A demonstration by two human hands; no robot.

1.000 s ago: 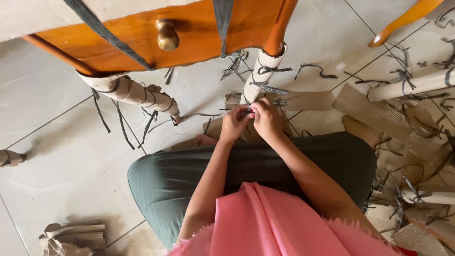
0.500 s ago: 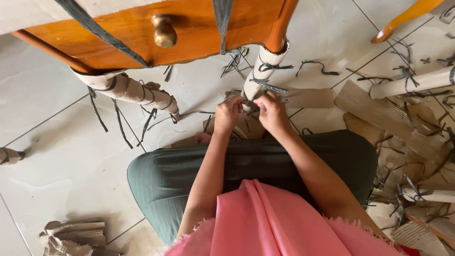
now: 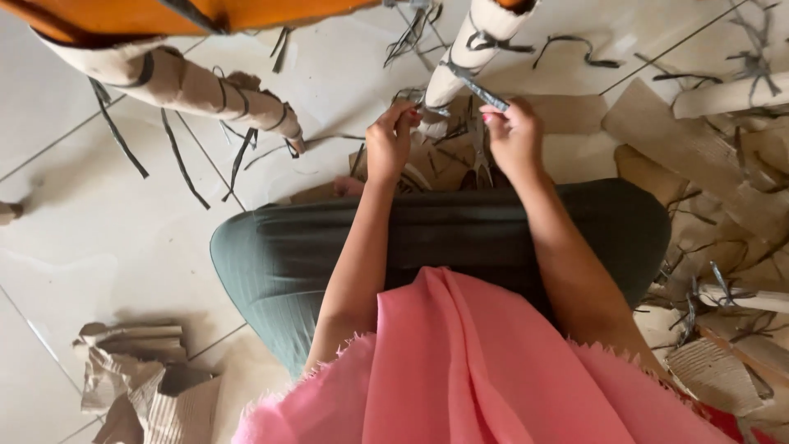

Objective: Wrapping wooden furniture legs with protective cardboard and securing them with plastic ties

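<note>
A furniture leg wrapped in pale cardboard [image 3: 472,49] and bound with dark plastic strap slants down in front of me. My right hand [image 3: 514,136] pinches a loose length of that dark strap [image 3: 477,86] near the leg's lower end. My left hand [image 3: 388,141] is closed at the foot of the leg, fingers on the wrapping and strap ends there. Both hands are above my green skirt [image 3: 444,242]. A pink cloth [image 3: 485,370] hangs over my lap.
A second wrapped leg [image 3: 189,86] lies at the upper left under the orange wooden furniture [image 3: 164,12]. Cut straps and cardboard scraps [image 3: 715,148] litter the tiled floor to the right. Crumpled cardboard [image 3: 140,370] sits at the lower left.
My hands have moved up along the wrapped leg. The right hand has pulled a strap end away from it, and the view has tilted down.
</note>
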